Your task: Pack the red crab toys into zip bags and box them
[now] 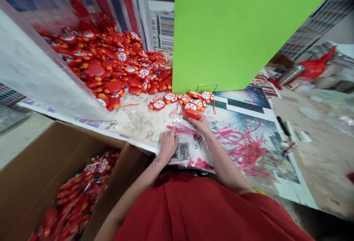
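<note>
Left hand [168, 145] — fingers together, pressed flat on a clear plastic bag [184, 150], which holds the film steady; right hand [200, 126] — fingers clamped on one red crab-shaped toy [191, 114], just beyond the bag. Counted: about seven loose toys [190, 99] past the fingertips; farther on, an uncountable heap [107, 64]; left of the fingers, one cardboard box [66, 149] of bagged toys [74, 196].
</note>
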`<state>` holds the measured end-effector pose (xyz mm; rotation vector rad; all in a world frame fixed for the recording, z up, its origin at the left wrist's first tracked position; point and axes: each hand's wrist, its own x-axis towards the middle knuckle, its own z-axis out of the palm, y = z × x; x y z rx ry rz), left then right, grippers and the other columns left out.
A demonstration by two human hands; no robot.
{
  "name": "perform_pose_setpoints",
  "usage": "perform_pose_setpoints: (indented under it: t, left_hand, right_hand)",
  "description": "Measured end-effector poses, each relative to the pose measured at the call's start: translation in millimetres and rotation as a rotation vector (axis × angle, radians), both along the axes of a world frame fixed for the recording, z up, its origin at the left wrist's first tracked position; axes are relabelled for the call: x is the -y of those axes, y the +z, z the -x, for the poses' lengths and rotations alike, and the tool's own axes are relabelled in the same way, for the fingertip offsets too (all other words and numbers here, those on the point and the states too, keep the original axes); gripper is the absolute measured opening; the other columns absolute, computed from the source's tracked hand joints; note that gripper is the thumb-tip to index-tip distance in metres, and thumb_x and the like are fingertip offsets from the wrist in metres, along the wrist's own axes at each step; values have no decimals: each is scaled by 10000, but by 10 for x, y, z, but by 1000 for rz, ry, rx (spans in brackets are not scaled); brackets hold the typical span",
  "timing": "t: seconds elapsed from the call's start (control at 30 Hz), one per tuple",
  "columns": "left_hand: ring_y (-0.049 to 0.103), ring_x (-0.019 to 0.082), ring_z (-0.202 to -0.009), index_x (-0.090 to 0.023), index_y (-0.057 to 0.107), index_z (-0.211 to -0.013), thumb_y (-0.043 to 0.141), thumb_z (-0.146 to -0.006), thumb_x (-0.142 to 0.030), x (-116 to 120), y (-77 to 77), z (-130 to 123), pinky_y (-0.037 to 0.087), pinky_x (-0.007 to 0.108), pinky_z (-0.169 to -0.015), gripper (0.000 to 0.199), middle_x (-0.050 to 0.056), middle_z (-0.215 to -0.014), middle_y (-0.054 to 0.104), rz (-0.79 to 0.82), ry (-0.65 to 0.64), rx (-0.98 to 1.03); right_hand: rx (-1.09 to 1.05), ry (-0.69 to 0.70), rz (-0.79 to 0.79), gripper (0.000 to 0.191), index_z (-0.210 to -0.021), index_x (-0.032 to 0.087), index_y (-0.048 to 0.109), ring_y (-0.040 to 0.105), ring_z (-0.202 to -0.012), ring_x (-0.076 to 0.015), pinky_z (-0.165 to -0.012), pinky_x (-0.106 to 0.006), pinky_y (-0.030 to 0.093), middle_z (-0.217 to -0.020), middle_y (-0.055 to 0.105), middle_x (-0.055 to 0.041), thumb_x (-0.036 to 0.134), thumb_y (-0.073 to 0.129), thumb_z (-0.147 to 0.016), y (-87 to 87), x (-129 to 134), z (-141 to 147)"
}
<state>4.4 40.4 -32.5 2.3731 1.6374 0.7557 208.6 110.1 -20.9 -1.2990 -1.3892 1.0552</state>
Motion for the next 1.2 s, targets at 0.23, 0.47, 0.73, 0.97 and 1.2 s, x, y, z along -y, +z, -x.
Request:
perform_pose_setpoints:
  t: [0.23, 0.47, 0.73, 0.97, 1.2]
  left_hand:
    - [580, 263, -861, -102, 305, -1434, 536, -896, -377, -18, -35, 9, 399, 391, -847, 647, 64, -818, 645, 22, -4, 102]
    - [570, 254, -907, -154, 610, -1022, 439, -951, -330, -14, -29, 12, 392, 386, -833, 255, 102, -908, 649, 3, -56, -13]
    - [546, 230, -919, -188, 625, -1010, 454, -954, -291, 21, -19, 15, 376, 374, -874, 207, 80, -928, 653, -89, -153, -7]
    - [533, 224, -894, -222, 657, -909, 552, -911, -307, 67, 20, 53, 361, 384, -881, 134, 49, -872, 669, -98, -97, 102]
    - [515, 232, -1069, -196, 640, -897, 566, -899, -277, 53, 16, 48, 412, 408, -957, 109, 94, -1127, 613, -120, -39, 256]
  right_hand:
    - [-178, 251, 1, 649, -1189, 195, 602, 627, -1033, -252, -937, -395, 484, -1149, 670, -77, 470, 801, -635, 405, 387, 33]
    - [-160, 189, 27, 640, -1185, 194, 576, 627, -985, -237, -900, -376, 501, -1110, 668, -70, 524, 755, -667, 265, 345, 228]
    - [70, 128, -51, 567, -1254, 185, 538, 603, -1057, -214, -964, -365, 460, -1187, 632, -82, 453, 675, -774, 108, 285, 302]
    - [289, 298, -84, 366, -1113, 214, 652, 631, -994, -198, -935, -333, 449, -1093, 690, -53, 467, 457, -933, 170, 323, 397]
    - [648, 324, -186, 501, -900, 176, 705, 603, -848, -188, -824, -285, 424, -825, 696, -68, 477, 315, -993, 269, 336, 394]
